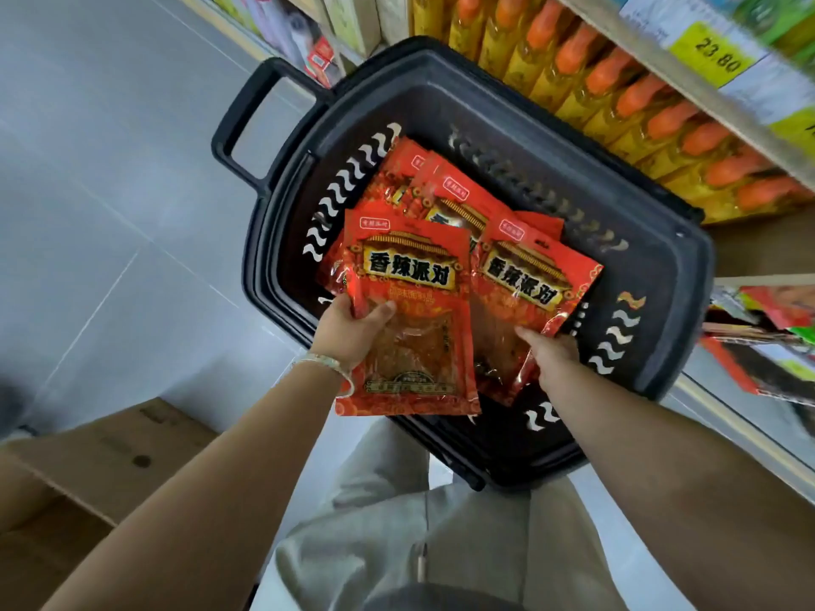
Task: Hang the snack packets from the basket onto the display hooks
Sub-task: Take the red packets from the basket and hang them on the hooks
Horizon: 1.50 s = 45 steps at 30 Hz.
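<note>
Head view: over the basket (pixel 661 240), the left hand (pixel 353 330) pinches a snack packet (pixel 410 275) and the right hand (pixel 551 350) grips a second packet (pixel 529 284). More packets (pixel 450 200) lie inside. Bottles (pixel 617 90) stand just beside it, and a cardboard box (pixel 110 456) is near.

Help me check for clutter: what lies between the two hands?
Head view: only the packets themselves, the left packet in the left hand and the right packet in the right hand.
</note>
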Tool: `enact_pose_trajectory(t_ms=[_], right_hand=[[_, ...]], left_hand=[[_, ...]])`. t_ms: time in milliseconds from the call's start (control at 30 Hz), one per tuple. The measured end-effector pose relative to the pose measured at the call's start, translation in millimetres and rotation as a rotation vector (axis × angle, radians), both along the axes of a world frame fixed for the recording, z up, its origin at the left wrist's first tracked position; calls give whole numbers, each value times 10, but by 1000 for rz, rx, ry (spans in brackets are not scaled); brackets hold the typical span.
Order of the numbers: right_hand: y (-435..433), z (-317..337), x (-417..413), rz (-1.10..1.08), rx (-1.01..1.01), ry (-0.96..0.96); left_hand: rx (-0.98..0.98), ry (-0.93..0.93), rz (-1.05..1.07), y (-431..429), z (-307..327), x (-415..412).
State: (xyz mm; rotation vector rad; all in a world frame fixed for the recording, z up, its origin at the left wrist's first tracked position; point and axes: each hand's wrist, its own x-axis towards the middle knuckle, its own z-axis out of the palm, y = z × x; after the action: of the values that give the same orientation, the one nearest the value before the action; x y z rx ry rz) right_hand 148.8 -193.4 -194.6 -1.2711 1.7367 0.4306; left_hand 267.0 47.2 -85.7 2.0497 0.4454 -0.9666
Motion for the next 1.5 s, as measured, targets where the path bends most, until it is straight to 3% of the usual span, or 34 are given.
enact_pose_trajectory(t_ms=[200, 367, 533, 633, 767, 867, 1100, 1333, 1500], right_hand=[[146, 476, -58, -57, 54, -307], [92, 1089, -212, -63, -81, -424], [-11, 1777, -559, -109, -330, -484], [-120, 2222, -889, -29, -557, -575], [-387, 2724, -1466, 45, -765, -645], [-652, 3047, -2014, 48, -920, -675], [-1310, 3835, -3226, 1, -1194, -798], [-1870, 4658, -4092, -78, -1381, -920], [-2347, 5177, -4340, -201, -1410, -978]], left_hand=[[-207, 181, 175, 42, 176, 36], [-322, 211, 149, -128, 560, 58], [-317, 28, -62, -553, 1133, 0], [-275, -121, -229, -855, 1573, -195], [-369, -419, -417, -1301, 1990, -614], [-474, -531, -528, -1628, 2356, -1022], [-701, -837, -389, -2425, 3081, -2049], [-903, -879, -492, -3113, 3731, -2791], [-1009, -921, -493, -3575, 4129, -3110]])
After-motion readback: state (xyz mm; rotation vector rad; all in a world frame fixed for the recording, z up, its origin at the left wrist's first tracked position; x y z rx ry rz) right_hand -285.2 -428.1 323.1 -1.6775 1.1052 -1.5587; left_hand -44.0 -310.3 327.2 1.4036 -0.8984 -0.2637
